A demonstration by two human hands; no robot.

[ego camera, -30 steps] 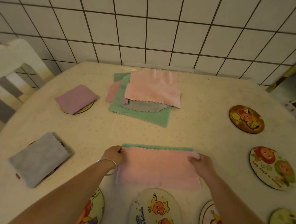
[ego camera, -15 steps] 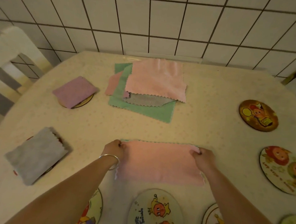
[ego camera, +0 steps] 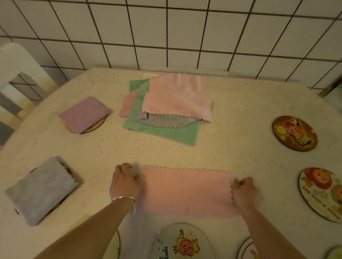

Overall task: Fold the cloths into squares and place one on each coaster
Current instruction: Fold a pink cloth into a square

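A pink cloth (ego camera: 186, 192), folded into a long rectangle, lies flat on the worktop (ego camera: 234, 153) in front of the person, its long side running left to right. The left hand (ego camera: 125, 183) rests at the cloth's left short edge with fingers curled; the right hand (ego camera: 243, 191) sits at the right short edge, fingers likewise curled. Whether either hand actually pinches the fabric cannot be told — the fingertips are blurred and turned under.

The step in hand appears to be the second fold, which should turn the rectangle into a square. To do it well, one short edge would be lifted by both of its corners and carried across to meet the opposite edge, zigzag trim on trim, while the other hand pins the far end so that the layers do not slide. A flat palm stroke along the new crease would then set it.

Progress is partial: a folded lilac cloth (ego camera: 84, 114) and a folded grey cloth (ego camera: 42, 189) each cover a coaster at left, while a stack of unfolded cloths (ego camera: 167, 109) waits at the back. Bare coasters remain — the nearest one (ego camera: 183, 248) lies just below the pink cloth and seems the likely destination.
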